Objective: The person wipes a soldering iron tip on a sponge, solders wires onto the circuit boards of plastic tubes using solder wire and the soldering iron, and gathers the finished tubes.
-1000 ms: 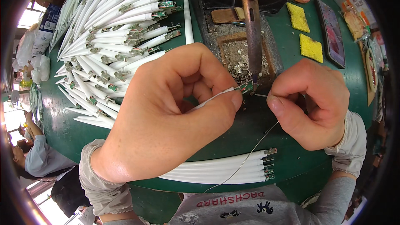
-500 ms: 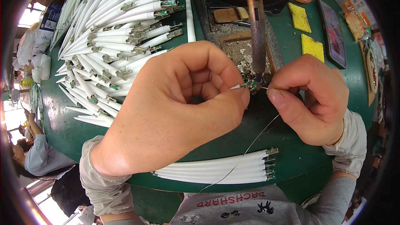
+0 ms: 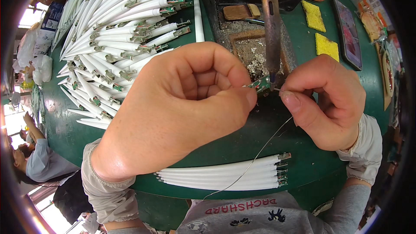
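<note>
My left hand [image 3: 186, 108] is closed in a pinch on a small green circuit board [image 3: 261, 84], whose free end sticks out past thumb and forefinger. The tip of an upright soldering iron [image 3: 272, 39] meets that end, or nearly so. From the right, my right hand [image 3: 325, 102] pinches a thin solder wire [image 3: 265, 146] between thumb and forefinger, its short end close to the iron tip. The rest of the wire curves down toward my lap. Whatever the board may be joined to is hidden inside my left hand.
A large heap of white tapered sticks with small boards [image 3: 112, 39] lies at the left. Nearer me is a row of similar sticks [image 3: 225, 174]. Beyond my hands stand a solder-splashed tray [image 3: 242, 39], yellow sponges [image 3: 327, 47] and a phone [image 3: 346, 32]. Another person [image 3: 47, 160] sits far left.
The circuit board has tilted, its free end now higher, and more of its green face shows. The solder end has drawn slightly away from the iron tip. The whole view has shifted a little.
</note>
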The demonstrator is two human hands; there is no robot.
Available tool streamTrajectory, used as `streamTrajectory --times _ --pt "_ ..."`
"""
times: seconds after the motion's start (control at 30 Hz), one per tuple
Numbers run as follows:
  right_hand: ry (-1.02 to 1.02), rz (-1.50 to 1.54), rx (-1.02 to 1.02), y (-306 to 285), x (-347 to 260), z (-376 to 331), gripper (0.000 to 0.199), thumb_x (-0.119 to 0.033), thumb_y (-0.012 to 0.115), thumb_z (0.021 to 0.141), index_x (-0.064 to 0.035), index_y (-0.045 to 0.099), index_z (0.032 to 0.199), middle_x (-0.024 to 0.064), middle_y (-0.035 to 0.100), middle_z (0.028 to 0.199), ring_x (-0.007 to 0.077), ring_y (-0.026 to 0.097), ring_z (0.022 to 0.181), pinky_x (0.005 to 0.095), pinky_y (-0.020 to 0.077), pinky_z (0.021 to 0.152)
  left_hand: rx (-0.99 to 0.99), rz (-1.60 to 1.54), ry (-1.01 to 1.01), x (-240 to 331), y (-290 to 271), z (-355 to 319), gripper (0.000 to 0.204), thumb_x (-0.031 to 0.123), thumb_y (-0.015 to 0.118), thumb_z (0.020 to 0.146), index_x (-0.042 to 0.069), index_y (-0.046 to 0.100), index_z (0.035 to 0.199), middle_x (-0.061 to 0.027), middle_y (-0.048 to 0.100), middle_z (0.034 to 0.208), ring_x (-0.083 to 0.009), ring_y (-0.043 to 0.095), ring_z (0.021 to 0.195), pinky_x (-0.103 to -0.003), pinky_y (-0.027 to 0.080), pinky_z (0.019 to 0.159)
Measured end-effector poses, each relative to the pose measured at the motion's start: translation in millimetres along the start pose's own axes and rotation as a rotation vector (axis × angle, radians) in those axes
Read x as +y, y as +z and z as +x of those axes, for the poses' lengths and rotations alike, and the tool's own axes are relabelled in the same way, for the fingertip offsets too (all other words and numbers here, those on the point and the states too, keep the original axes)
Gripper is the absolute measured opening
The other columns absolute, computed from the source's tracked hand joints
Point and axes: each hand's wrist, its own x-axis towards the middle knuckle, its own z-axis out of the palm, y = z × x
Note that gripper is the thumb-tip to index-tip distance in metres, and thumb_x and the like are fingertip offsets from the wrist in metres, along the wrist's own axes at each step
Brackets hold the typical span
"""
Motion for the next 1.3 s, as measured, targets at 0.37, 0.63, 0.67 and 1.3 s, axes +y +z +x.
streamTrajectory --times 0.37,0.63,0.67,1.3 --pt "-0.111 -0.003 0.028 4 7 -1 0.01 -0.007 0.055 0.087 0.003 0.054 0.086 0.0078 0.054 0.075 0.0082 0.05 0.046 0.0196 0.0383 0.044 -0.006 0.009 0.018 -1 4 1 0.014 0.004 0.061 0.076 0.002 0.052 0.086 -0.0047 0.055 0.068 -0.0054 0.046 0.05 -0.017 0.032 0.041" --pt "-0.035 0.145 0.056 10 4 -3 0.011 -0.007 0.054 0.087 0.0037 0.052 0.087 0.009 0.053 0.077 0.0095 0.054 0.048 0.0198 0.0404 0.043 -0.025 0.009 0.035 -2 5 1 0.017 0.009 0.062 0.075 0.003 0.051 0.087 -0.0048 0.055 0.068 -0.0057 0.046 0.05 -0.016 0.031 0.041" --pt "-0.035 0.144 0.055 11 5 -3 0.011 -0.007 0.054 0.087 0.0037 0.052 0.087 0.009 0.053 0.077 0.0095 0.054 0.048 0.0198 0.0404 0.043 -0.029 0.005 0.03 -2 4 1 0.017 0.01 0.062 0.076 0.003 0.051 0.087 -0.005 0.055 0.069 -0.0057 0.045 0.05 -0.017 0.031 0.041" --pt "0.152 0.587 -0.227 -16 20 -1 0.012 -0.008 0.061 0.082 0.0039 0.059 0.082 0.0114 0.061 0.069 0.0155 0.059 0.06 0.0239 0.0454 0.053 0.026 0.118 -0.053 -1 3 -3 0.016 -0.001 0.062 0.072 0.0 0.053 0.086 0.0 0.056 0.075 -0.0031 0.051 0.063 -0.016 0.039 0.055"
